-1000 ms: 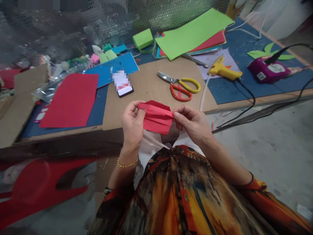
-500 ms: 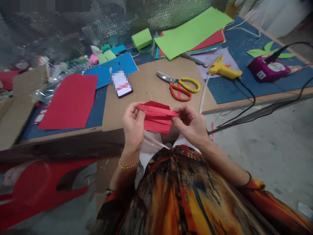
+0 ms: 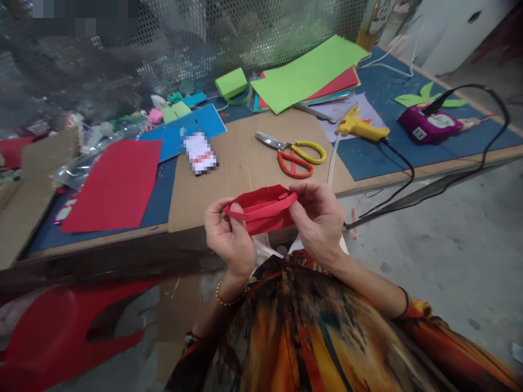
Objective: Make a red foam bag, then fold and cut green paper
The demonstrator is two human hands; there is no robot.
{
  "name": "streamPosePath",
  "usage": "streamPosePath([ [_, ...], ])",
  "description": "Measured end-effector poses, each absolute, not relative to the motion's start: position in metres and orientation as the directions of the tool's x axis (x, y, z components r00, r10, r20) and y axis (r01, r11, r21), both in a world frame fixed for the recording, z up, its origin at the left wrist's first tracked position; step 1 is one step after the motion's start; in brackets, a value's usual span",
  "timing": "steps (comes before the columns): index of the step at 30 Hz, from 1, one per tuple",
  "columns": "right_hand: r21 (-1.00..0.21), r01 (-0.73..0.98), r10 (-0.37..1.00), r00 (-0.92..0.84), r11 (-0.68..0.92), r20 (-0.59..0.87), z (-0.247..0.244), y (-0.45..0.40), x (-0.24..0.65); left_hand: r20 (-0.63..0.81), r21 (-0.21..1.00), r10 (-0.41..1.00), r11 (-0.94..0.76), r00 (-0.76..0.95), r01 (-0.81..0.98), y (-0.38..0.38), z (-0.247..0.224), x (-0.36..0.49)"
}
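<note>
A small red folded piece (image 3: 267,218), which looks like paper or foam sheet, is stretched between both hands in front of the table's edge. It bows open like a shallow pouch, with a strip along its near rim. My left hand (image 3: 231,234) pinches its left end between thumb and fingers. At the opposite end, my right hand (image 3: 318,218) grips it the same way, thumb in front. Just beyond the hands, scissors (image 3: 292,152) with one yellow and one orange handle lie on a cardboard sheet (image 3: 237,147). A phone (image 3: 200,152) rests left of them.
A yellow glue gun (image 3: 359,125) lies on a purple sheet, its black cord hanging over the table edge. A purple power box (image 3: 431,122) stands farther right. Green sheets (image 3: 306,73) are stacked behind. At left lie a red sheet (image 3: 114,185) and a blue sheet (image 3: 192,125). A red chair (image 3: 49,326) stands below.
The red piece has tilted and spread from nearly flat into an open, pouch-like shape. Both hands sit slightly lower in view, still gripping its ends. The camera view has shifted a little.
</note>
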State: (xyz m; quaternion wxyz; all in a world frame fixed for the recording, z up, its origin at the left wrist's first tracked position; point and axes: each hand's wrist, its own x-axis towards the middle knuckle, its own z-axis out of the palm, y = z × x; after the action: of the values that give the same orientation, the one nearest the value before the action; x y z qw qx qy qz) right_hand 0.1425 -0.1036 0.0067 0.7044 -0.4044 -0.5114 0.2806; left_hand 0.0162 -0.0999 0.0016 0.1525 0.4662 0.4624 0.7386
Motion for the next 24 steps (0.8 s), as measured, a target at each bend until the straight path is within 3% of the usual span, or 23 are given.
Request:
streamPosePath([
  [3,-0.858,0.052,0.807,0.317,0.511,0.499,0.007,-0.1,0.144,0.545,0.833,0.694,-0.513,-0.471,0.208,-0.098,-0.004,0.013],
  [5,-0.859,0.099,0.803,0.316,0.502,0.506,0.006,-0.1,0.147,0.62,0.784,0.706,-0.542,-0.342,0.302,-0.098,-0.003,0.005],
  [8,-0.842,0.189,0.794,0.281,0.506,0.54,0.006,-0.101,0.151,0.731,0.574,0.683,-0.612,-0.002,0.544,-0.106,0.015,-0.012],
  [10,-0.822,0.254,0.794,0.228,0.509,0.563,0.007,-0.103,0.155,0.708,0.448,0.679,-0.645,0.195,0.619,-0.115,0.037,-0.023],
  [11,-0.808,0.283,0.793,0.197,0.517,0.576,0.008,-0.104,0.156,0.676,0.441,0.688,-0.665,0.265,0.602,-0.119,0.049,-0.028],
  [14,-0.754,0.336,0.776,0.093,0.565,0.624,0.011,-0.109,0.161,0.52,0.57,0.794,-0.597,0.314,0.565,-0.121,0.082,-0.038],
  [19,-0.744,0.308,0.784,-0.01,0.593,0.62,0.012,-0.117,0.165,0.087,0.719,0.885,-0.374,0.458,0.586,-0.089,0.101,-0.042],
  [24,-0.773,0.299,0.805,0.024,0.56,0.593,0.006,-0.118,0.162,-0.049,0.779,0.845,-0.301,0.533,0.55,-0.068,0.09,-0.029],
])
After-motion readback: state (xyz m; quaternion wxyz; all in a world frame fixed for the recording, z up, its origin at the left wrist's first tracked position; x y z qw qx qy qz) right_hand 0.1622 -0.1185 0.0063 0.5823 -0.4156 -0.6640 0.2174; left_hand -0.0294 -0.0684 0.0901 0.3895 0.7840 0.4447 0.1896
